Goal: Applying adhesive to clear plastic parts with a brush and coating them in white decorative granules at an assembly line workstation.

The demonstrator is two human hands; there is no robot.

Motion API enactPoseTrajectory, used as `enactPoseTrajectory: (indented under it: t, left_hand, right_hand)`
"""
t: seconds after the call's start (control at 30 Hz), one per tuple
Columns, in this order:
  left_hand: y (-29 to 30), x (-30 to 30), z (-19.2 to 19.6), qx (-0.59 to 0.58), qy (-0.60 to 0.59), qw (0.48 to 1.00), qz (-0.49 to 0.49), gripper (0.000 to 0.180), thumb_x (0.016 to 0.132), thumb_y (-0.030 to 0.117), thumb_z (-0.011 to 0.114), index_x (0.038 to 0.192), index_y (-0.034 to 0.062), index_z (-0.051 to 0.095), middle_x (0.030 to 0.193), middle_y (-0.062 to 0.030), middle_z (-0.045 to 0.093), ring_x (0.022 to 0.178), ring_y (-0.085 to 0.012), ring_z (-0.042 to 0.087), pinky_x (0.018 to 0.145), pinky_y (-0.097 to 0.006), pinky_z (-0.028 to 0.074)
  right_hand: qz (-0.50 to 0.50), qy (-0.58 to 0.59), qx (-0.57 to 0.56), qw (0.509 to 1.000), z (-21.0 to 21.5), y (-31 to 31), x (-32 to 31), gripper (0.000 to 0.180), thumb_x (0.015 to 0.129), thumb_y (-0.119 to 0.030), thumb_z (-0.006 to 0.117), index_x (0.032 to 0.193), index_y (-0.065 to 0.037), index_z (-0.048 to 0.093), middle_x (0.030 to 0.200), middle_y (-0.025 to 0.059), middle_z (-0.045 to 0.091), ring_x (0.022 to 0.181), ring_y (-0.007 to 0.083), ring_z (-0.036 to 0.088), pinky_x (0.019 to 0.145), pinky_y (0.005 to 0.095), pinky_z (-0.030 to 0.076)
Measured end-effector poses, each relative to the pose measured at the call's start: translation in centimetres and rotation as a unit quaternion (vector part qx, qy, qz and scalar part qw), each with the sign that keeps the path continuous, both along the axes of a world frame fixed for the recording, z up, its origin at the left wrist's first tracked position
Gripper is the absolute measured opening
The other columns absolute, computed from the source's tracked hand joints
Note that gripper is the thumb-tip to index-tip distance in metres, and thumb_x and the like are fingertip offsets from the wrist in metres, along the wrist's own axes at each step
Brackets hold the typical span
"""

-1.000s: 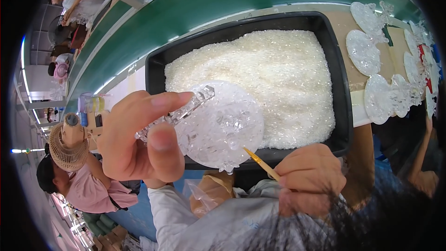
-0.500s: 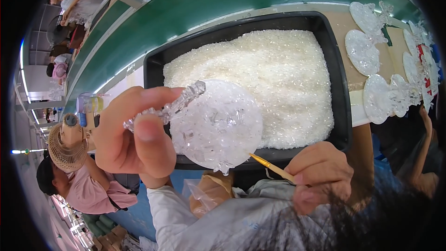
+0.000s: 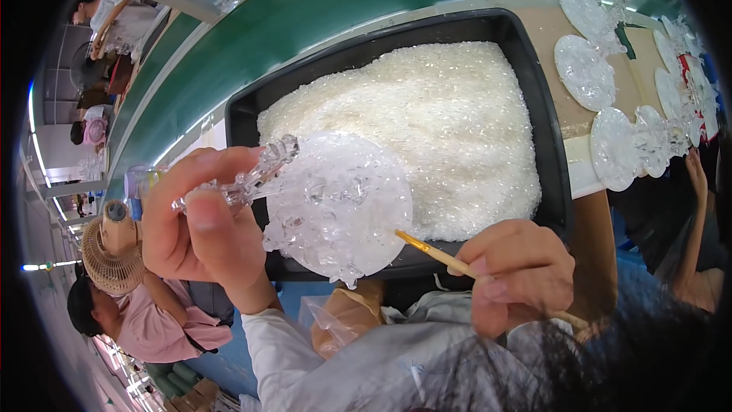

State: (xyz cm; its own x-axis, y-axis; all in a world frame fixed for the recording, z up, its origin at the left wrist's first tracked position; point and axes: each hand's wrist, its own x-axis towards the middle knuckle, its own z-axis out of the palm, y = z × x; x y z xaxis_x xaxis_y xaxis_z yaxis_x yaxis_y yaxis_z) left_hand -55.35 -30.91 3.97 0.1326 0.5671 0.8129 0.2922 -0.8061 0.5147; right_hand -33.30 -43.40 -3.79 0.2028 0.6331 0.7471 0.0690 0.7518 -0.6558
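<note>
Left hand (image 3: 210, 221), left of centre: thumb and forefinger clamped on the clear stem (image 3: 271, 164); how the stem joins the disc is hard to make out. The clear disc (image 3: 343, 214) is at mid-frame, its face toward you, held over the lower-left part of the black tray (image 3: 554, 172), which holds white granules (image 3: 465, 122).

Right hand (image 3: 522, 278), lower right of centre: fingers together, clamped on the thin brush (image 3: 438, 254). The brush tip lies over the disc's lower-right edge; light contact is likely, but you cannot confirm it from this angle.

Technique, in my judgement: this is fine brush work at the rim. Hold the stem firmly but without squeezing; the raised clear bits look brittle. Angle the disc so light glints off the spot under the tip, since clear on clear hides missed patches. Use short, light strokes along the curve, moving from the fingers rather than the wrist. Let the left hand turn the disc to the brush, sparing the right a long reach.

Risks: a heavy tip could flood the edge or knock a raised bit; dipping the disc too low could pick up stray granules. Finished-looking discs (image 3: 585, 72) at upper right offer a comparison.
</note>
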Motion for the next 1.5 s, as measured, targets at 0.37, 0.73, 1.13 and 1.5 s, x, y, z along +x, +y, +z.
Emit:
enactPoseTrajectory:
  t: [0.37, 0.73, 1.13, 1.5]
  left_hand:
    - [0.2, -0.5, 0.1, -0.034, -0.021, 0.997, -0.069, 0.038, 0.094, 0.025, 0.061, 0.095, -0.0122, 0.062, 0.077, -0.0263, 0.068, 0.065, -0.0255, 0.066, 0.060, -0.030, 0.052]
    - [0.3, -0.5, -0.2, -0.015, -0.037, 0.998, -0.046, 0.035, 0.093, 0.023, 0.061, 0.096, -0.0115, 0.062, 0.075, -0.0258, 0.067, 0.062, -0.0261, 0.065, 0.058, -0.032, 0.052]
    - [2.0, -6.0, 1.6, -0.026, 0.214, 0.945, -0.247, 0.041, 0.105, 0.019, 0.030, 0.135, -0.0046, 0.044, 0.104, -0.0315, 0.057, 0.075, -0.0296, 0.058, 0.054, -0.038, 0.050]
    - [1.3, -4.2, 0.1, 0.011, 0.112, 0.965, -0.238, 0.036, 0.103, 0.023, 0.037, 0.120, -0.0030, 0.054, 0.094, -0.0276, 0.060, 0.080, -0.0287, 0.056, 0.061, -0.040, 0.046]
  right_hand:
    - [0.011, 0.087, -0.018, 0.996, 0.0, 0.0, -0.4, 0.023, 0.070, 0.005, 0.075, 0.090, 0.000, 0.065, 0.082, 0.0145, 0.064, 0.063, 0.0262, 0.067, 0.054, 0.0317, 0.057]
    - [0.040, 0.035, -0.018, 0.998, 0.4, 0.1, 0.5, 0.021, 0.074, 0.005, 0.069, 0.091, -0.002, 0.059, 0.086, 0.0140, 0.060, 0.063, 0.0277, 0.068, 0.052, 0.0318, 0.056]
    - [-0.037, 0.073, 0.004, 0.997, 0.0, 0.1, -0.8, 0.027, 0.071, 0.007, 0.075, 0.090, -0.003, 0.058, 0.084, 0.0150, 0.059, 0.060, 0.0268, 0.066, 0.049, 0.0305, 0.057]
    - [-0.038, 0.086, 0.023, 0.995, -0.5, 0.4, -1.2, 0.024, 0.071, 0.006, 0.073, 0.087, -0.003, 0.058, 0.084, 0.0147, 0.059, 0.059, 0.0265, 0.066, 0.049, 0.0306, 0.057]
